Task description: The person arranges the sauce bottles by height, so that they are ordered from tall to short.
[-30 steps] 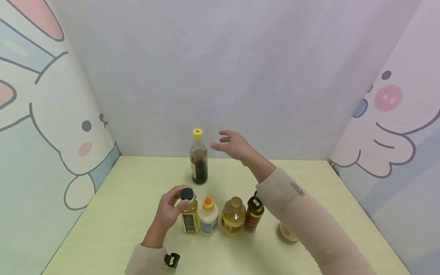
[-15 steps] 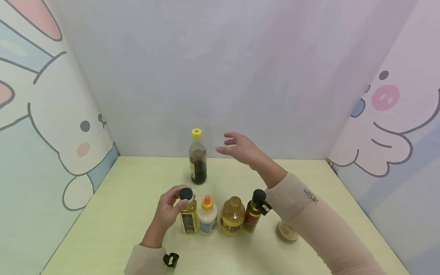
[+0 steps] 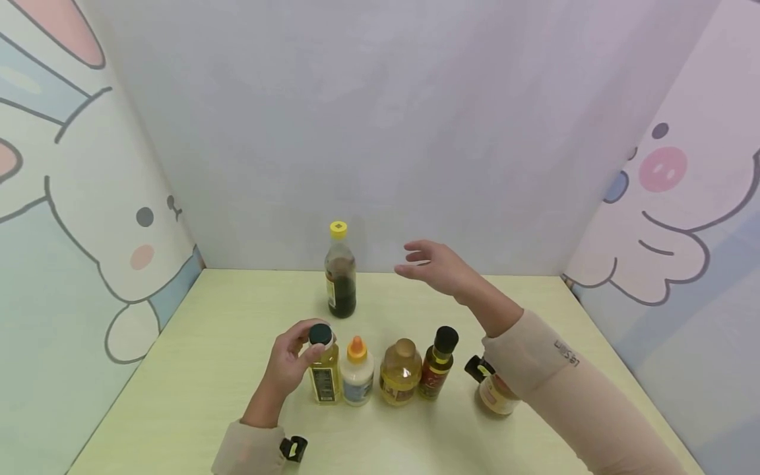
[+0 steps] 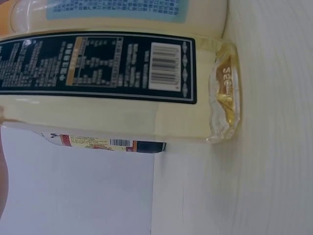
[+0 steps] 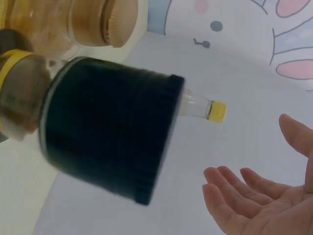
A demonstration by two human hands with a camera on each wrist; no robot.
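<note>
My left hand (image 3: 289, 358) grips the upper part of a square oil bottle (image 3: 326, 381) with a dark green cap, its fingers behind and thumb in front. In the left wrist view the oil bottle (image 4: 98, 117) shows its dark label, and its base is at the tabletop. Right beside it stands a white bottle (image 3: 357, 382) with an orange nozzle cap. My right hand (image 3: 438, 266) is in the air with loosely bent fingers and holds nothing. To its left, at the back, stands a soy sauce bottle (image 3: 341, 284) with a yellow cap.
A round yellow bottle (image 3: 400, 376) and a black-capped dark bottle (image 3: 437, 366) stand in the front row. A jar (image 3: 495, 398) is partly covered by the right sleeve. Printed walls surround the pale table (image 3: 237, 316) at back and sides.
My right hand has drawn away from the soy sauce bottle, toward the right and slightly down. My left hand keeps its grip on the oil bottle.
</note>
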